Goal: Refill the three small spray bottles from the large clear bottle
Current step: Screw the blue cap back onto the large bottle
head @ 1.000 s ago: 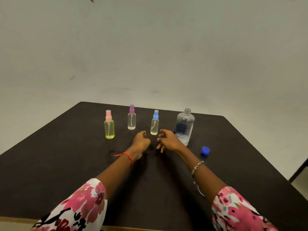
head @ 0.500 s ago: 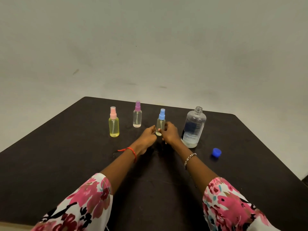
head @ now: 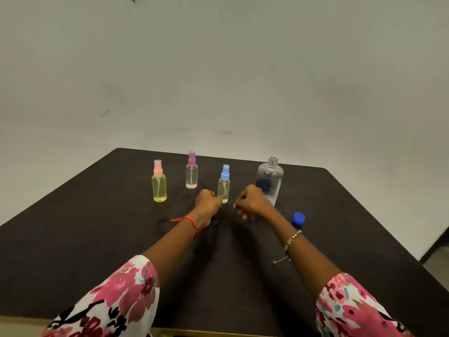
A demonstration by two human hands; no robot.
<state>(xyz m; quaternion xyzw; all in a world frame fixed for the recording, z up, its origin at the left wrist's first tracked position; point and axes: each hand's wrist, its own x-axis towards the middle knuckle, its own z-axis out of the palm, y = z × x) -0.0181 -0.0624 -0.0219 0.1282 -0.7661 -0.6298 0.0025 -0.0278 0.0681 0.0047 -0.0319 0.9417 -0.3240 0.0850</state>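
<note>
Three small spray bottles stand in a row on the black table (head: 97,227): a pink-capped one (head: 159,184) full of yellow liquid, a purple-capped one (head: 191,171) that is almost clear, and a blue-capped one (head: 224,184) with pale liquid. The large clear bottle (head: 269,178) stands uncapped to the right, nearly empty, with a dark blue label. Its blue cap (head: 298,218) lies on the table nearer to me. My left hand (head: 207,203) is a closed fist right beside the base of the blue-capped bottle. My right hand (head: 252,203) hangs loosely curled, apart from that bottle and in front of the large one, and holds nothing.
A plain pale wall rises behind the table. The table's far edge runs just behind the bottles, and its right edge drops to the floor (head: 437,259). Small wet spots (head: 165,222) glint on the table near my left wrist.
Both hands were around the blue-capped bottle half a second ago. My right hand has drawn back to the right, off the bottle, while my left hand stays at its base.
</note>
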